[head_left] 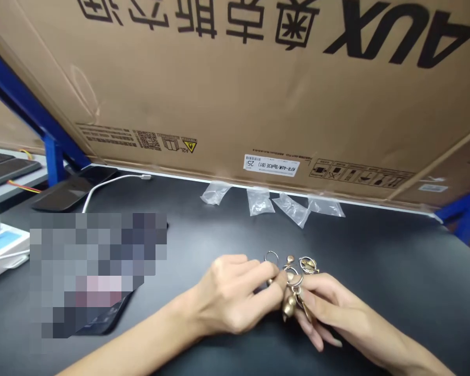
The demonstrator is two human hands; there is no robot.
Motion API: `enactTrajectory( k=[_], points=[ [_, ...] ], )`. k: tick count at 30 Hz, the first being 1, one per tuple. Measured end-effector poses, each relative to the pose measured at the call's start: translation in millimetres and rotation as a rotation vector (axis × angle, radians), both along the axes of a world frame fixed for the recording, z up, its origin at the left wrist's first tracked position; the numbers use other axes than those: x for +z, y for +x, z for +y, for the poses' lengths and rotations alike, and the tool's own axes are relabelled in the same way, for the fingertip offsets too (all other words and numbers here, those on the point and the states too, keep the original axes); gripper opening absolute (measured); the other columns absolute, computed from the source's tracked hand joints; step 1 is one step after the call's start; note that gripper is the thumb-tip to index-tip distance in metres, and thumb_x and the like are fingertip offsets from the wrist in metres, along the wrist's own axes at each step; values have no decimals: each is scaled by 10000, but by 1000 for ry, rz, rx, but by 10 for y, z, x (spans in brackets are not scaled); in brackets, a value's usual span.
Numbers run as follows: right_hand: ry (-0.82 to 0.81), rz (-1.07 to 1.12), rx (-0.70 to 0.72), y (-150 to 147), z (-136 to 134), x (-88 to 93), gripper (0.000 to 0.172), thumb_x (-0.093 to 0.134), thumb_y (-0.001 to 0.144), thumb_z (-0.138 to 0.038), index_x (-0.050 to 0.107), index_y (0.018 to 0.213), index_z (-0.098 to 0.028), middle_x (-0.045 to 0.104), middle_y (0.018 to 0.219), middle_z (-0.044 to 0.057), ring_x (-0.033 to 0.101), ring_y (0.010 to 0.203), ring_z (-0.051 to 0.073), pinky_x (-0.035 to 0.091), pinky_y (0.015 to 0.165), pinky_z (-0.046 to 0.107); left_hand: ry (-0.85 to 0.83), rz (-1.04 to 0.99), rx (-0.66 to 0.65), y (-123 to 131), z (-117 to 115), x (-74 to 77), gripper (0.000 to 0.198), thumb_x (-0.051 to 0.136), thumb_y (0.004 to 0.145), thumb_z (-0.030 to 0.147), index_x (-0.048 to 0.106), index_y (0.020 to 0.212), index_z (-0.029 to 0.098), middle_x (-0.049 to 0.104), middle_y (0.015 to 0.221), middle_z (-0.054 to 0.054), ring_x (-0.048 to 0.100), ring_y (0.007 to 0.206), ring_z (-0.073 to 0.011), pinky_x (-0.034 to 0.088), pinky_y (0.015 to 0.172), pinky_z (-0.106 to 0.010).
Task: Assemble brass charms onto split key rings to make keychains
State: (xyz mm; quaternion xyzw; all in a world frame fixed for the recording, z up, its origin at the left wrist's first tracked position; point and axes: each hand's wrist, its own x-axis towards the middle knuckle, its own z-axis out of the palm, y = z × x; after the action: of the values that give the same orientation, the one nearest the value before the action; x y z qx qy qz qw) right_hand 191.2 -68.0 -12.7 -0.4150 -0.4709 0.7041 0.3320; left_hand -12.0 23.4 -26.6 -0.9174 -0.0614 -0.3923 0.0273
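Basically, left hand and right hand pinch a brass keyring bunch with bell charm, fingers seemingly closed on it; clear plastic bags lie beyond the grip.

Free passage across the black tabletop right of the right hand and ahead of the keyrings, up to the plastic bags and cardboard box; leftward, a white cable and blurred patch in the way.

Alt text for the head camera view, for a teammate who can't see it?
The left hand and right hand hold a cluster of brass-coloured rings and charms over a black bench, beneath a large AUX cardboard carton.
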Motion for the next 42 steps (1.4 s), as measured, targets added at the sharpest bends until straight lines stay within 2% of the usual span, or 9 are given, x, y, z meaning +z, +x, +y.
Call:
enactTrajectory(
  k=[14, 17, 21, 24, 31, 35, 37, 40, 42],
  points=[
    [-148, 125, -164, -20, -47, 57, 386, 507, 960, -526, 488, 803, -175, 472, 710, -28, 437, 492, 41, 271, 360, 120, 181, 124, 13, -25, 78, 59, 218, 499, 929, 134, 671, 1062, 154, 750, 858, -42, 652, 617, -134, 432, 483, -254],
    [-50, 38, -171, 32, -39, 79, 390, 474, 973, -528, 498, 809, -174, 459, 702, -30, 435, 507, 53, 291, 371, 130, -123, -10, 107, 52, -12, 53, 198, 599, 886, 145, 681, 1063, 182, 754, 871, -25, 650, 603, -105, 485, 544, -214],
    [175, -283, -203, -6, -52, 77, 400, 414, 996, -529, 536, 832, -184, 482, 714, -24, 474, 556, 87, 375, 445, 178, -920, 26, 186, 192, -226, 129, 246, 514, 956, 253, 724, 846, 187, 699, 704, 9, 592, 555, -89, 461, 514, -191],
    [353, -524, -203, -83, -87, 57, 357, 415, 1018, -440, 541, 791, -195, 554, 733, -17, 520, 616, 105, 435, 606, 223, -1234, 33, 172, 226, -287, 148, 246, 521, 963, 320, 725, 885, 206, 700, 707, 22, 595, 558, -92, 469, 515, -189],
    [237, -493, -156, -171, -135, 54, 391, 420, 1009, -463, 546, 763, -187, 526, 633, -37, 507, 526, 84, 414, 523, 194, -563, -13, 68, 137, -192, 21, 247, 502, 952, 115, 671, 1113, 198, 731, 914, -39, 658, 691, -114, 511, 604, -212],
    [155, -444, -162, -167, -135, 69, 386, 530, 952, -506, 568, 752, -178, 488, 568, -47, 444, 468, 66, 331, 412, 157, -941, -121, 10, 190, -278, 85, 217, 522, 953, 115, 700, 1049, 195, 710, 890, -29, 679, 762, -114, 567, 680, -203],
    [74, -367, -131, -147, -131, 55, 402, 543, 934, -540, 561, 758, -179, 458, 530, -60, 417, 429, 63, 323, 385, 147, -927, -109, -63, 193, -280, 98, 256, 514, 943, 77, 710, 1048, 204, 698, 918, -34, 678, 786, -111, 576, 699, -205],
    [-83, -84, -25, -78, -116, 54, 455, 499, 929, -600, 523, 747, -184, 355, 502, -89, 363, 364, 55, 305, 330, 142, -471, -53, -143, 133, -155, 70, 357, 440, 920, -3, 682, 1124, 162, 670, 967, -80, 652, 829, -126, 564, 708, -220],
    [-99, -27, 20, -5, -102, 93, 472, 460, 942, -608, 507, 732, -188, 334, 502, -88, 339, 355, 57, 292, 313, 149, -305, 25, -41, 75, -15, 44, 367, 425, 915, -15, 676, 1115, 162, 674, 961, -74, 636, 831, -126, 556, 711, -216]
  ],
)
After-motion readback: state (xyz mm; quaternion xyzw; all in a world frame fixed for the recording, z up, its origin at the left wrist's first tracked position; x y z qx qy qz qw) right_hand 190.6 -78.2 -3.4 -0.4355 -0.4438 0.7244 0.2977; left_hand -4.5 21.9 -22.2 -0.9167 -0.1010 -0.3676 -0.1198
